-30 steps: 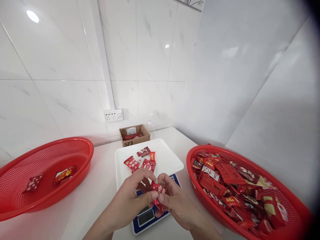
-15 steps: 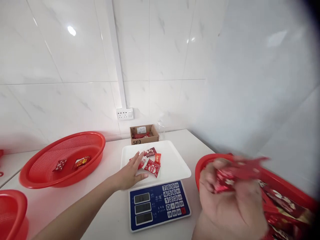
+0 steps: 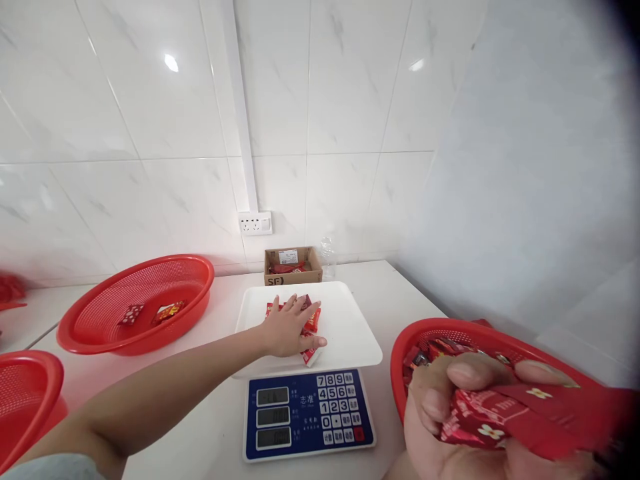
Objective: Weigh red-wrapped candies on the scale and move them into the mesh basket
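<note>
My left hand (image 3: 289, 329) lies palm down with spread fingers over several small red candy packets (image 3: 314, 320) on the white tray (image 3: 353, 333) of a scale. It partly hides them. My right hand (image 3: 435, 427), palm up at the lower right, is closed around a shiny red candy packet (image 3: 470, 417) with white flowers. A matte red piece with a flower, perhaps a second wrapper, extends from it to the right. Behind this hand stands a red plastic basket (image 3: 440, 325) holding more wrapped sweets (image 3: 443, 348).
The scale's blue keypad panel (image 3: 305, 400) faces me. Behind the tray sits a small cardboard box (image 3: 283, 279) with red packets. A large red basket (image 3: 100, 300) with a few packets is at the left, another red basket (image 3: 45, 373) nearer. A tiled wall (image 3: 345, 200) rises behind.
My left hand has moved right and now covers more of the packets. My right hand has shifted right and lower with its red packet. The view has tilted slightly.
</note>
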